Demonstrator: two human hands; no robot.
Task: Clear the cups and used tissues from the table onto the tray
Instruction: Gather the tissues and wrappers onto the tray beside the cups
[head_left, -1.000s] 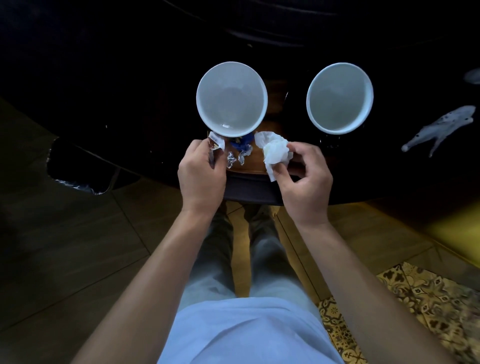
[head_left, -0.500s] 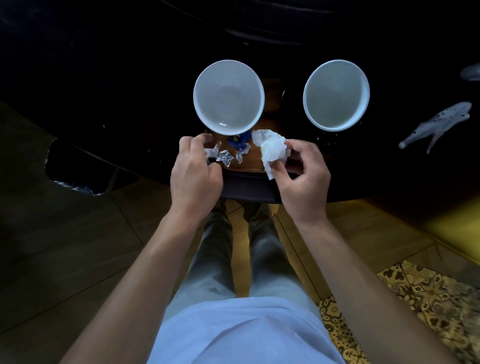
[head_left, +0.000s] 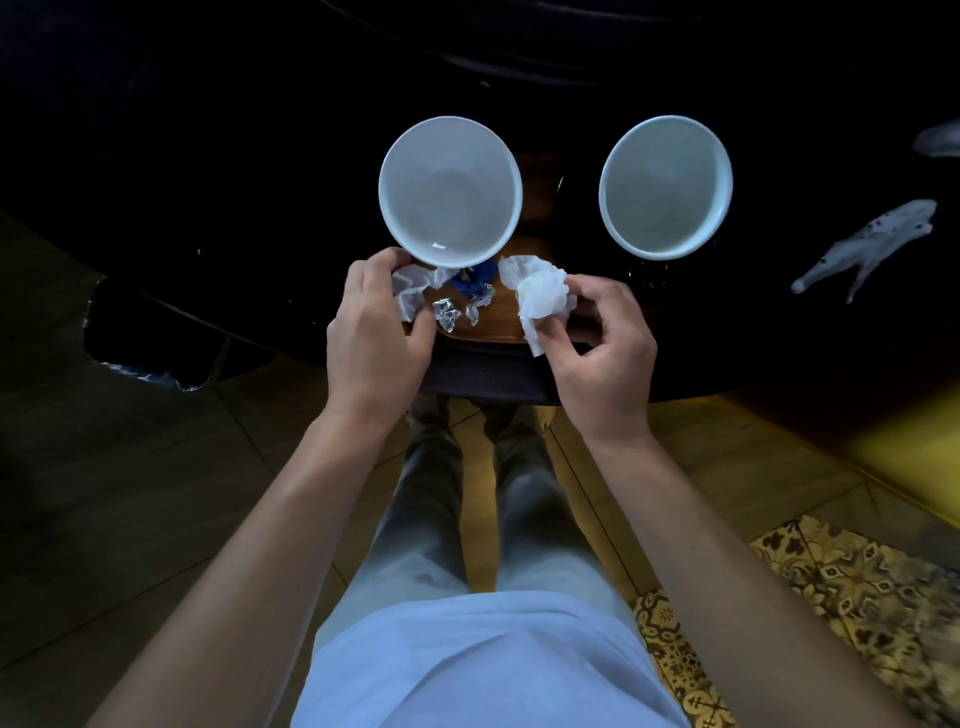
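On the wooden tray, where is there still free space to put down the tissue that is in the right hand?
The bare wood between the left cup, the foil scraps and the tissue in the right hand looks free. The tray's left end, by the left hand, is crowded with wrappers.

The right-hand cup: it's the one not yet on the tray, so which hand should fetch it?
Right, likely. The right hand is nearer the right-hand cup, but must first drop its tissue.

Foil scraps (head_left: 448, 313) and blue wrapper (head_left: 474, 277) crowd the tray (head_left: 488, 332) between both hands, two cups (head_left: 450, 190) blocking beyond
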